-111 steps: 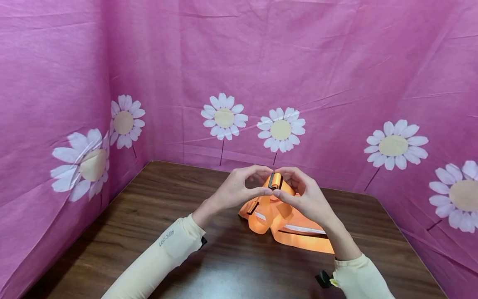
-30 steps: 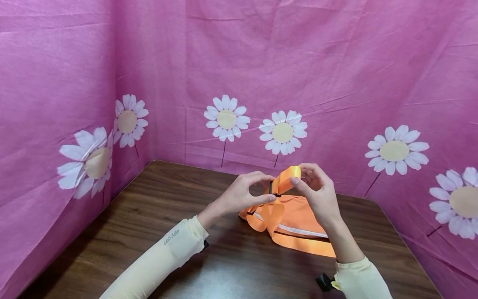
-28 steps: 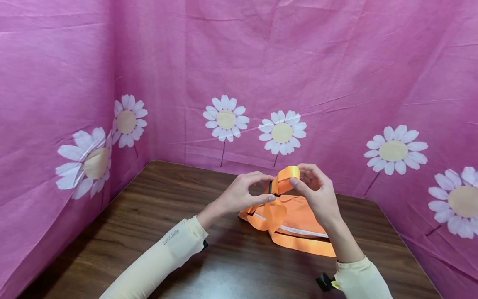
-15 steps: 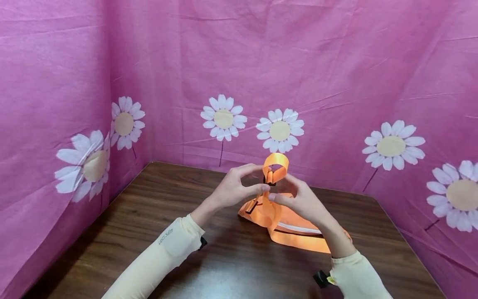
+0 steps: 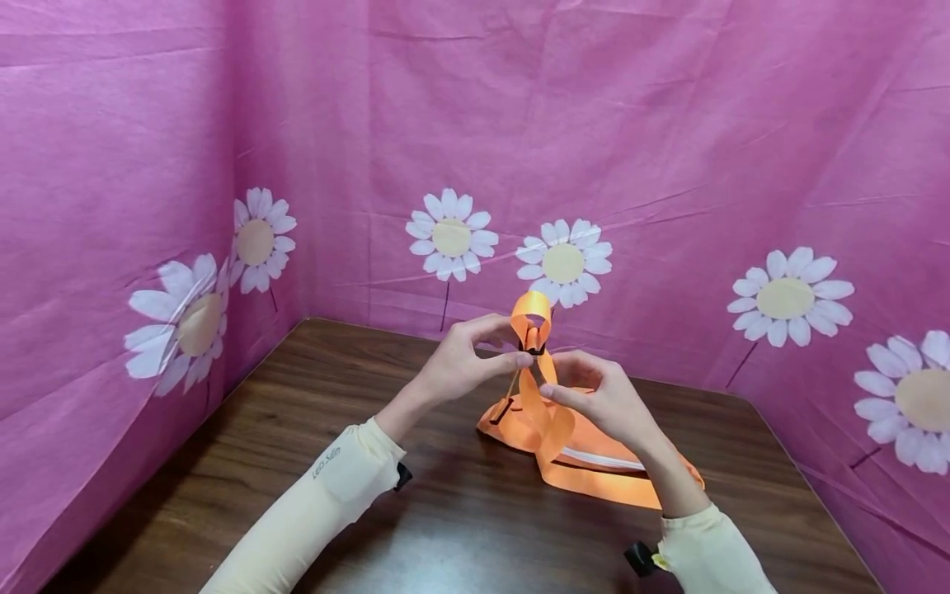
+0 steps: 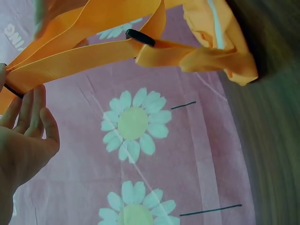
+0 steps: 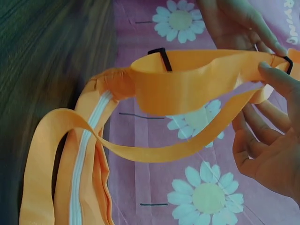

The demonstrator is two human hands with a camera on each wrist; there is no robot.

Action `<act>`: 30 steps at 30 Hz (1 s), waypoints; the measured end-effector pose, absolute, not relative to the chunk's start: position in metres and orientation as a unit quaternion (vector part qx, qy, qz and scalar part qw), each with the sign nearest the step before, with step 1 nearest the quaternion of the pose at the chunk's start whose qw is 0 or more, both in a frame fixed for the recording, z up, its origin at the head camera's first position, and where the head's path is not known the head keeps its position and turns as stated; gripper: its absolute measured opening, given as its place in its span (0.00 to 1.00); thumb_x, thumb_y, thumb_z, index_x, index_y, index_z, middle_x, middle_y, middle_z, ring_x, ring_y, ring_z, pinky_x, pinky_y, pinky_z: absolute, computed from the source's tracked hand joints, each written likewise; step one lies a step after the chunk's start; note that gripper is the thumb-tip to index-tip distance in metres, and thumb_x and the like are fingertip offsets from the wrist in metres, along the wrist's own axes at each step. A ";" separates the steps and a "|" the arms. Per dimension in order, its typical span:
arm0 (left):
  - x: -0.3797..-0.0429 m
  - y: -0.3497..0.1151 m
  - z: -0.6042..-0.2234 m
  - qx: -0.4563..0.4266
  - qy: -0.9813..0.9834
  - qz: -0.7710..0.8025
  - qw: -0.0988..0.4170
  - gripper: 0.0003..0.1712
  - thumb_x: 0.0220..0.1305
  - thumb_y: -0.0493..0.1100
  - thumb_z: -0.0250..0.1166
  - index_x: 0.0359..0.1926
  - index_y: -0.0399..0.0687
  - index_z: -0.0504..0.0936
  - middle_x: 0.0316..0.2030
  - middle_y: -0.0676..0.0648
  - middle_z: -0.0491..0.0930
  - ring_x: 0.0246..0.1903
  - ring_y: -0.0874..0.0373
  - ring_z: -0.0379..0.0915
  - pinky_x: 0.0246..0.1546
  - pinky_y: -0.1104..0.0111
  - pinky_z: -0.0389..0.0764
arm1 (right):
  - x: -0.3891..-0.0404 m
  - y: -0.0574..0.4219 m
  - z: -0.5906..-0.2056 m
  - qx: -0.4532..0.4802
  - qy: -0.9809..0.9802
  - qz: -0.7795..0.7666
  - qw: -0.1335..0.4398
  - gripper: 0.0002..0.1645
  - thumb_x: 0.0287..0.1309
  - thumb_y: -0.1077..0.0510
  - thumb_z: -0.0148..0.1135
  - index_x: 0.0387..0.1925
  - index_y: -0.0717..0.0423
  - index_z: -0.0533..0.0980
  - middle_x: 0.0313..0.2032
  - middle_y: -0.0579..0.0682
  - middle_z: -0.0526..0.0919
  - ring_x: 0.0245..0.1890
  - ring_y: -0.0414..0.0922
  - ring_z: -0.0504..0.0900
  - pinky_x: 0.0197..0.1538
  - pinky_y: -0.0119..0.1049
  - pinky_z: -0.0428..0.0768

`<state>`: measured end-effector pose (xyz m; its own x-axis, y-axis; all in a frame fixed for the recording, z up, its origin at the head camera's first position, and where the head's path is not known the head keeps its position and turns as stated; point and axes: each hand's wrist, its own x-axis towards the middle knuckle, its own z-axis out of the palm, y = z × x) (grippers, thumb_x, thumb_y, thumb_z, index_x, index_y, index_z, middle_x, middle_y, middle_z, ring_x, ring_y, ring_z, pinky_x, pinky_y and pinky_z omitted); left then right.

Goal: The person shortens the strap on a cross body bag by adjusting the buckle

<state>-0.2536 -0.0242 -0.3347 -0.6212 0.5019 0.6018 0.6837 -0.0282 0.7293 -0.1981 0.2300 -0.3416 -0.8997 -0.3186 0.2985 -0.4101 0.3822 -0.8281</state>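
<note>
An orange bag [image 5: 594,427] with a white zipper [image 7: 91,126] lies on the table, its orange strap [image 5: 536,400] rising to my hands. My left hand [image 5: 451,363] pinches a black slider buckle [image 5: 531,351] on the strap between thumb and fingers. Above the buckle a loop of strap [image 5: 532,302] stands upright. Just below and right of it, my right hand [image 5: 604,403] pinches the strap, thumb on the near side in the right wrist view. A second black buckle [image 6: 140,37] sits on the strap close to the bag.
The brown wooden table [image 5: 445,511] lies under the bag. A pink curtain [image 5: 631,124] with white daisies hangs behind the table and along both sides. Pale sleeves [image 5: 319,495] cover both forearms.
The small strap roll in the buckle has become a standing loop. My right hand has let go of that loop and moved left to the strap below. The buckle has risen slightly leftward.
</note>
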 end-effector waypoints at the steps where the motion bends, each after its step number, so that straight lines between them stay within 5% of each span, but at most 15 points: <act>1: -0.254 -0.026 -0.333 -0.427 -0.691 -0.577 0.083 0.23 0.65 0.55 0.72 0.59 0.60 0.83 0.51 0.58 0.82 0.48 0.59 0.80 0.50 0.59 0.80 | -0.198 0.231 -0.341 0.214 -0.833 0.508 0.042 0.22 0.59 0.51 0.76 0.54 0.50 0.82 0.42 0.49 0.87 0.43 0.53 0.85 0.45 0.47 0.84; 8: -0.262 -0.043 -0.324 -0.403 -0.664 -0.622 0.097 0.25 0.65 0.45 0.73 0.62 0.51 0.82 0.50 0.53 0.85 0.46 0.52 0.82 0.44 0.59 0.83 | -0.202 0.243 -0.340 0.191 -0.861 0.468 0.062 0.23 0.56 0.47 0.78 0.52 0.45 0.82 0.45 0.46 0.87 0.44 0.47 0.86 0.46 0.46 0.83; 16: -0.263 -0.057 -0.308 -0.370 -0.666 -0.637 0.120 0.26 0.64 0.34 0.72 0.63 0.42 0.80 0.52 0.47 0.84 0.48 0.45 0.80 0.49 0.60 0.79 | -0.201 0.261 -0.330 0.156 -0.868 0.460 0.104 0.27 0.56 0.46 0.78 0.56 0.47 0.81 0.45 0.47 0.87 0.46 0.46 0.85 0.49 0.42 0.80; 23: -0.244 -0.064 -0.289 -0.357 -0.667 -0.643 0.123 0.25 0.64 0.32 0.71 0.62 0.34 0.79 0.50 0.43 0.84 0.45 0.39 0.78 0.45 0.60 0.79 | -0.198 0.271 -0.325 0.145 -0.860 0.472 0.131 0.26 0.58 0.48 0.76 0.56 0.49 0.82 0.40 0.53 0.86 0.36 0.54 0.84 0.39 0.36 0.81; 30: -0.244 -0.071 -0.286 -0.358 -0.659 -0.647 0.137 0.24 0.65 0.34 0.71 0.62 0.35 0.80 0.48 0.42 0.84 0.46 0.43 0.78 0.47 0.62 0.79 | -0.192 0.276 -0.316 0.106 -0.856 0.489 0.129 0.29 0.56 0.43 0.76 0.58 0.45 0.82 0.47 0.51 0.84 0.40 0.51 0.84 0.39 0.41 0.84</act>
<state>-0.2442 -0.0713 -0.2857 -0.7060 0.2954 0.6437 0.6490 -0.0939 0.7549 -0.1918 0.2757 -0.3162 -0.9442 -0.0559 0.3245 -0.3079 0.4997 -0.8096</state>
